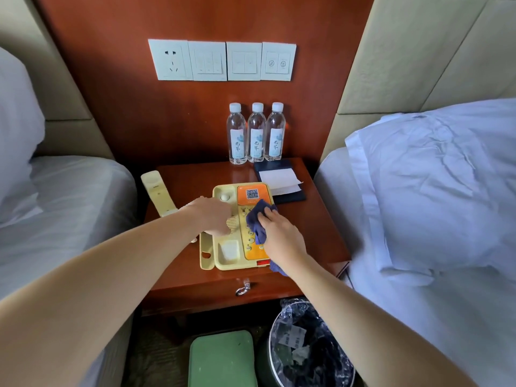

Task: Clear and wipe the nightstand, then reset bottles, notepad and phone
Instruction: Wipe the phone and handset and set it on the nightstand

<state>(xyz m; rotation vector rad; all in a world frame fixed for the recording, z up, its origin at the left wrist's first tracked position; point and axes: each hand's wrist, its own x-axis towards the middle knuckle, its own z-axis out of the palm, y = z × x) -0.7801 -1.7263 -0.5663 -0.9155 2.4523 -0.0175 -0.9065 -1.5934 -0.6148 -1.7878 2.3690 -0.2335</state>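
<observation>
Right fingers [267, 216] atop cloth [257, 227], on phone [229, 251]

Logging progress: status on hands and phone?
Left hand rests on phone. Right hand grips cloth on keypad. Handset off hook, lying left. Nothing in way.

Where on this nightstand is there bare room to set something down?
Bare: rear left, between handset, bottles and phone base; front right, in front of the notepad. Crowded: centre, where left hand and right hand with cloth work.
</observation>
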